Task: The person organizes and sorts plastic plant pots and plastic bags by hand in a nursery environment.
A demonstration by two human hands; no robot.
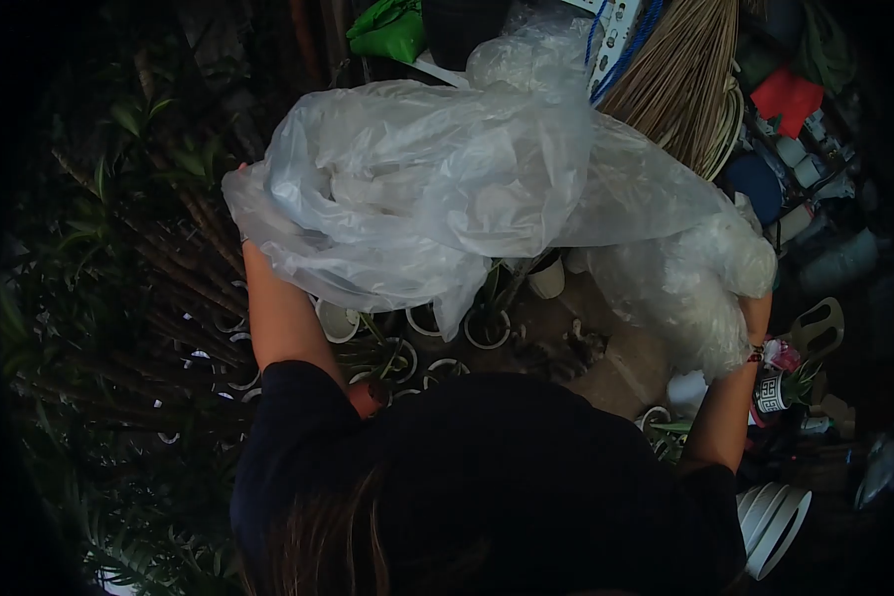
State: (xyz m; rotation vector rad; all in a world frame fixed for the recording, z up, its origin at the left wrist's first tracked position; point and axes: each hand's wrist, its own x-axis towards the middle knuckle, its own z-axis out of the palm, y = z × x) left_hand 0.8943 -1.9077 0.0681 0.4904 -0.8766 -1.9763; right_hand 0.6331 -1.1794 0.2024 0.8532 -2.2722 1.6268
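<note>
A large, crumpled sheet of clear plastic [437, 179] is stretched between my raised arms, hanging in loose folds. At its left end my left hand [242, 169] grips it; folds cover almost all of the fingers. The sheet's right end is bunched around my right hand [755, 303], which holds it. Only the wrist, with a dark beaded bracelet [756, 354], shows clearly there. Below the plastic, a part of the floor and several plant pots are visible.
Leafy plants [119, 238] crowd the left side. White-rimmed pots [488, 327] stand below the sheet. A stick broom [680, 84] and a white perforated rail [616, 40] are at the top right. A cat-like shape [586, 343] is on the floor. A patterned pot [771, 392] sits near my right forearm.
</note>
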